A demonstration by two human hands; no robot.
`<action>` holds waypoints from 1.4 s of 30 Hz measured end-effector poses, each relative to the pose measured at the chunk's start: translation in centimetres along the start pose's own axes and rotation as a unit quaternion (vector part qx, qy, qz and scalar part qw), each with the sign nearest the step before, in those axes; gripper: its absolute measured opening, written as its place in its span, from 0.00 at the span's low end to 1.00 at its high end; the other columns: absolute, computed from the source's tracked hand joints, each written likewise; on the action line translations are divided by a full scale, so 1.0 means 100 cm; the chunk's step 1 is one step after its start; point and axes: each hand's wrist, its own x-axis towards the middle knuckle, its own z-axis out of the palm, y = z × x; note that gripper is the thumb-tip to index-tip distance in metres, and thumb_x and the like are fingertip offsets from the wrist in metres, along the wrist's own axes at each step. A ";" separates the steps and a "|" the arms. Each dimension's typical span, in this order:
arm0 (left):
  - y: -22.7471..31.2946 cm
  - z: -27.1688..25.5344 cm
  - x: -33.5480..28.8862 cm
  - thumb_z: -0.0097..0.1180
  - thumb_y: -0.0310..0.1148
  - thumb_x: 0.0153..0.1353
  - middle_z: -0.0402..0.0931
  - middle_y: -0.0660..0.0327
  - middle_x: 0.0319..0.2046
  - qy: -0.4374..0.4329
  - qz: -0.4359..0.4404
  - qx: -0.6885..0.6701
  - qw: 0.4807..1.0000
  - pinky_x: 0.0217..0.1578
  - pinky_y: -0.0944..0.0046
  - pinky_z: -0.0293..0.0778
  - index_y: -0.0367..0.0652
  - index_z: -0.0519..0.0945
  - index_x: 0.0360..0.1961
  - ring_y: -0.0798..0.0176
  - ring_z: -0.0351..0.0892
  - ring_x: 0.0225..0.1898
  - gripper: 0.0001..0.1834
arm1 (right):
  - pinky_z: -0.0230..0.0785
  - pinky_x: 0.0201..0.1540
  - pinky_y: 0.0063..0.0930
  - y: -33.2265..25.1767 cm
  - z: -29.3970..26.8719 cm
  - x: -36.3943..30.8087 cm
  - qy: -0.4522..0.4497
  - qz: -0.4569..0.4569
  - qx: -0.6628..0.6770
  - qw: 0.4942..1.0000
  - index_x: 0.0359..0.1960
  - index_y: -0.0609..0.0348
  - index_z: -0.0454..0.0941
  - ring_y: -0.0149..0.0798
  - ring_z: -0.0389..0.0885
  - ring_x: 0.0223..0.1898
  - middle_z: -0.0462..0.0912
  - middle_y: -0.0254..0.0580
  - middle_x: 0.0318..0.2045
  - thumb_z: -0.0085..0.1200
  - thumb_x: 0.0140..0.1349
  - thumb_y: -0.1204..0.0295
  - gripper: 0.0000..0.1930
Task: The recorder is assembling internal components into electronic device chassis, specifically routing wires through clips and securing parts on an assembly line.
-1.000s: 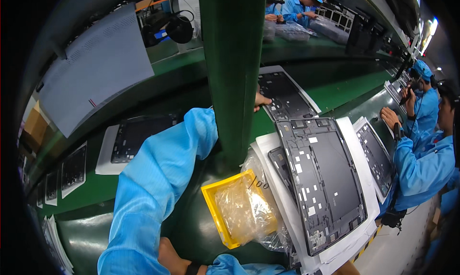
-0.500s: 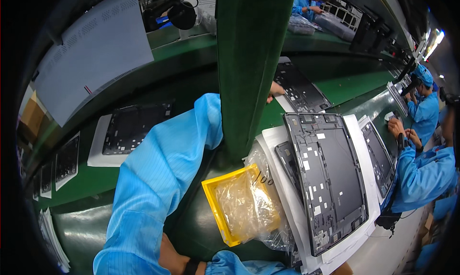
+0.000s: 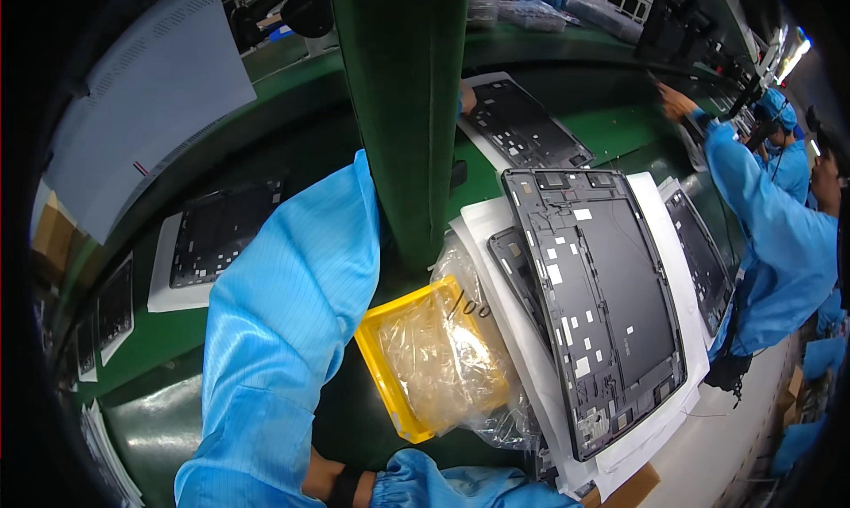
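Left hand (image 3: 467, 98): only a sliver shows past the green post (image 3: 403, 109), at the near-left edge of the far tablet housing (image 3: 527, 123). The fingers are hidden; cannot tell whether it grips, presses or merely rests. That housing lies on a white sheet beyond the post, dark inner face up, dotted with pale patches.

Right hand (image 3: 320, 475): mostly covered by the left sleeve (image 3: 283, 304), black wristband (image 3: 346, 486) just showing. Clenched, loose or grasping, cannot tell.

Nearer, a large tablet housing (image 3: 620, 331) lies askew over a smaller housing (image 3: 517, 262) and white sheets (image 3: 652, 209). Yellow tray (image 3: 386, 386) beside it, clear plastic bags (image 3: 443, 357) spilling over toward the pile.

Risks, in my judgement: the post blocks the wearer's view, so a blind pull could scrape the far housing or drag its sheet askew. The uneven pile might slip if an elbow knocks it, since the lower piece props it unevenly. A cuff catching the loose plastic could tug sheets along.
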 end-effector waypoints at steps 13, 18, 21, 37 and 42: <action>-0.017 0.014 0.013 0.76 0.38 0.50 0.88 0.46 0.40 -0.046 -0.052 -0.217 0.974 0.43 0.59 0.84 0.32 0.89 0.36 0.48 0.90 0.43 0.19 | 0.79 0.44 0.40 0.013 -0.025 0.002 -0.007 -0.022 -0.065 0.998 0.44 0.65 0.81 0.56 0.85 0.42 0.85 0.55 0.38 0.58 0.62 0.72 0.11; -0.062 -0.009 0.036 0.77 0.42 0.46 0.88 0.44 0.41 0.131 0.039 -0.051 0.989 0.46 0.53 0.82 0.32 0.89 0.39 0.44 0.89 0.43 0.25 | 0.79 0.43 0.40 0.006 -0.020 -0.002 -0.036 -0.042 -0.071 0.996 0.46 0.66 0.81 0.56 0.85 0.42 0.85 0.55 0.39 0.58 0.63 0.72 0.13; -0.063 -0.007 0.032 0.76 0.40 0.45 0.87 0.42 0.43 0.097 0.050 -0.091 0.990 0.46 0.54 0.82 0.32 0.88 0.42 0.44 0.88 0.45 0.26 | 0.79 0.42 0.39 -0.052 -0.060 0.058 -0.041 -0.044 -0.078 0.995 0.47 0.66 0.81 0.57 0.85 0.41 0.84 0.55 0.39 0.58 0.63 0.72 0.13; -0.149 -0.114 0.004 0.62 0.31 0.61 0.83 0.48 0.38 -0.116 0.114 -0.135 0.977 0.39 0.57 0.82 0.31 0.82 0.48 0.51 0.86 0.38 0.17 | 0.74 0.32 0.45 -0.018 -0.009 0.035 -0.048 -0.188 -0.186 0.963 0.28 0.62 0.78 0.53 0.77 0.25 0.77 0.48 0.29 0.61 0.54 0.74 0.06; -0.223 -0.165 -0.124 0.54 0.27 0.69 0.80 0.53 0.33 -0.127 0.034 -0.336 0.933 0.33 0.60 0.82 0.29 0.78 0.49 0.56 0.85 0.32 0.12 | 0.68 0.21 0.36 -0.052 -0.031 0.056 -0.010 -0.270 -0.212 0.939 0.25 0.58 0.72 0.45 0.74 0.20 0.70 0.40 0.24 0.60 0.47 0.80 0.08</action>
